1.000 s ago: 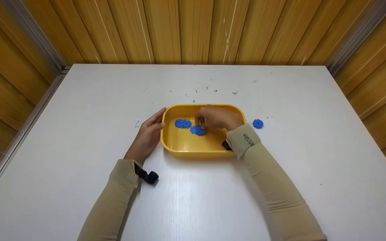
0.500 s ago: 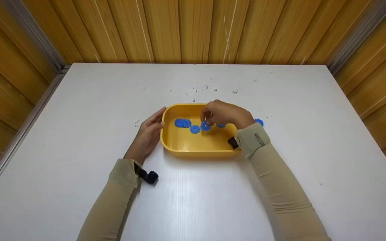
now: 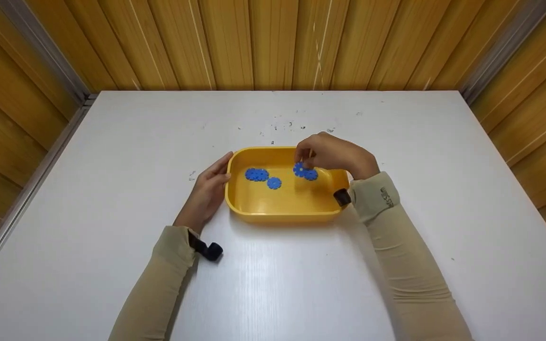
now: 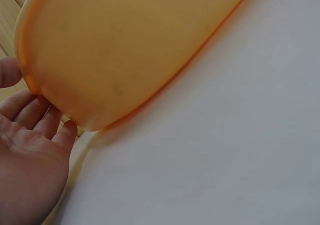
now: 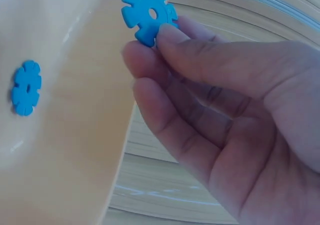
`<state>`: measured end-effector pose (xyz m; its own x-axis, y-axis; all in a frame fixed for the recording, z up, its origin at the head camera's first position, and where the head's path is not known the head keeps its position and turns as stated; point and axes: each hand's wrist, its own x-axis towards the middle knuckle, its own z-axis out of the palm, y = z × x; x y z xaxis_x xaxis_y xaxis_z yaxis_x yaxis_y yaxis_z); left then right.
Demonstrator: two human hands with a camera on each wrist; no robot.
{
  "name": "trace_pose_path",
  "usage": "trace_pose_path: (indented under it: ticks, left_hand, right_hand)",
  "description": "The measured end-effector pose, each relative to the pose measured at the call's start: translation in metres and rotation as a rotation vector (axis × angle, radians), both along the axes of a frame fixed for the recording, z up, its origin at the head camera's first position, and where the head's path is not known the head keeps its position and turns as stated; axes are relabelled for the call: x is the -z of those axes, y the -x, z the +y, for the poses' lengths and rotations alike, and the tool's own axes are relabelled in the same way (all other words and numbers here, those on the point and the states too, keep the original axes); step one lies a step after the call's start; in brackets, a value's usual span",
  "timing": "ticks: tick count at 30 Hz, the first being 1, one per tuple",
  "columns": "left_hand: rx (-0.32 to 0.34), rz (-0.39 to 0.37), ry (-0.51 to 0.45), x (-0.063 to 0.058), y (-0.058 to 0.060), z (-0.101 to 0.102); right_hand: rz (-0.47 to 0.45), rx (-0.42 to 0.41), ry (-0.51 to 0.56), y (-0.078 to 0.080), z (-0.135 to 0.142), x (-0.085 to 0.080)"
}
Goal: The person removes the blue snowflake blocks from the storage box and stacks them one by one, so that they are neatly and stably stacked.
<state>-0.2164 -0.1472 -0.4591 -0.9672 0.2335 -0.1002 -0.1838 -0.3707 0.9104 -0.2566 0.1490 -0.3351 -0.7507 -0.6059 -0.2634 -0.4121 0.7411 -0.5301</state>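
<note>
My right hand [image 3: 332,149] pinches a blue notched interlocking disc [image 5: 142,4] between thumb and fingertips, over the right part of a yellow plastic tub [image 3: 282,203]. In the head view the held disc [image 3: 298,169] overlaps another blue disc [image 3: 311,175] in the tub. A single disc [image 3: 274,183] lies near the tub's middle, and overlapping discs [image 3: 257,174] lie toward its left end. My left hand [image 3: 210,187] rests against the tub's left end with its fingers extended; the left wrist view shows its fingertips [image 4: 70,127] at the tub's outer wall.
The tub stands on a white table [image 3: 254,284] with small dark marks behind the tub. Yellow wood-patterned panels [image 3: 273,45] rise at the back and sides. Black wrist cameras [image 3: 213,251] sit at both cuffs.
My right hand has moved right and away from the middle disc, carrying the pinched disc. The disc on the table right of the tub is now hidden behind my right hand and wrist. My left hand stays put.
</note>
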Motion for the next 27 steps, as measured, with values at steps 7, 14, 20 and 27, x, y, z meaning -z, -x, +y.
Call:
trace_pose_path:
  ticks: [7, 14, 20, 27]
  left_hand:
    - [0.004, 0.014, -0.013, 0.001, 0.000, -0.002]
    - [-0.001, -0.003, -0.025, 0.001, -0.001, -0.001]
    - [0.006, 0.002, -0.024, 0.001, 0.000, -0.001]
    - [-0.004, -0.001, -0.026, 0.000, -0.001, -0.001]
  right_hand:
    - [0.034, 0.035, 0.027, -0.004, 0.010, -0.004]
    - [0.065, 0.048, 0.042, -0.008, 0.022, -0.008]
    - [0.081, 0.076, 0.065, -0.011, 0.034, -0.011]
    - [0.103, 0.107, 0.107, -0.013, 0.050, -0.011]
